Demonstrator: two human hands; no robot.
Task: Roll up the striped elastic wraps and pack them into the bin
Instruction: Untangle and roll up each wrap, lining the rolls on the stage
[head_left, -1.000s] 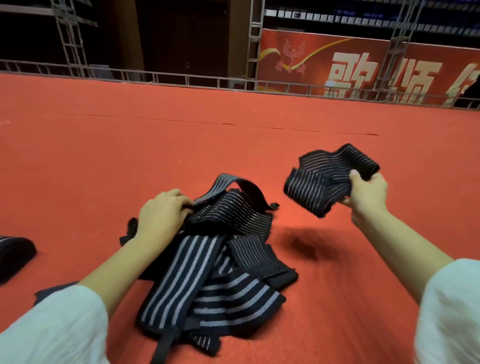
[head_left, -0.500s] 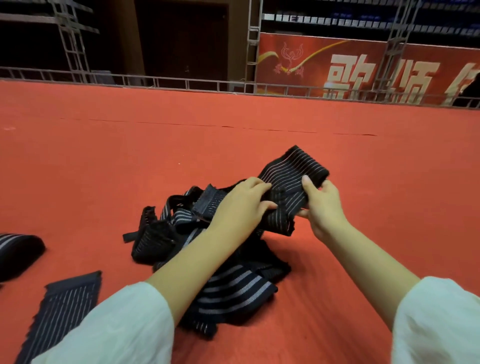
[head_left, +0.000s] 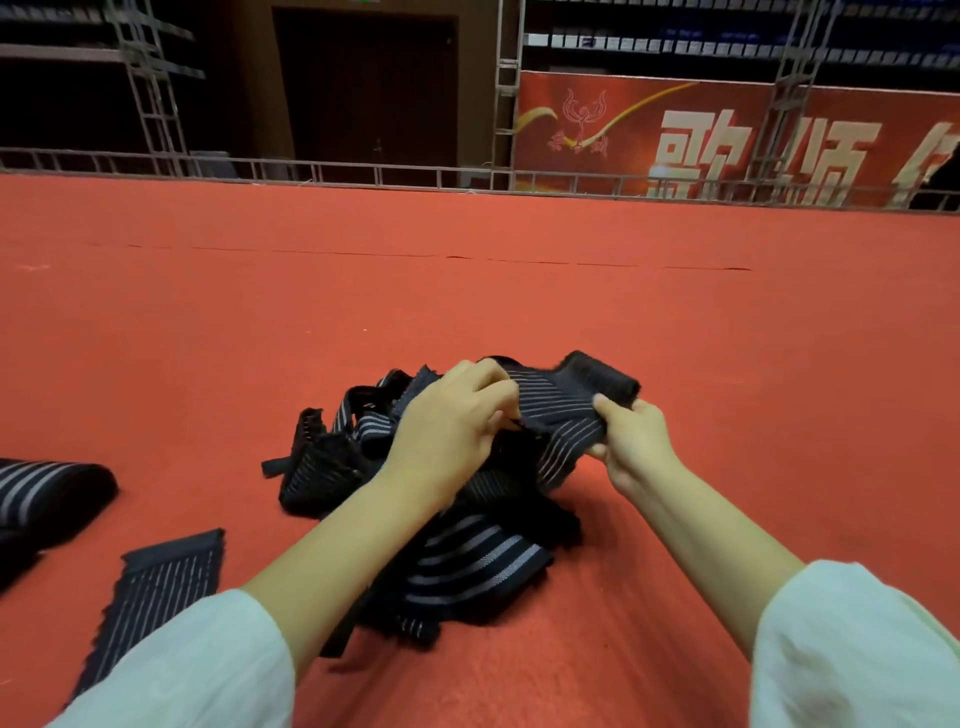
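Now both hands (head_left: 447, 431) (head_left: 634, 441) grip striped wrap (head_left: 558, 405).

The left grip (head_left: 452, 421) and right grip (head_left: 631, 441) each pinch one striped wrap (head_left: 561, 410) just above a heap of wraps (head_left: 467, 561) on the red carpet (head_left: 727, 364). A flat wrap (head_left: 161, 582) and a rolled wrap (head_left: 47, 493) lie to the left.

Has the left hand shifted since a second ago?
Yes. The left hand moved from the left side of the pile rightward, now gripping the wrap the right hand holds.
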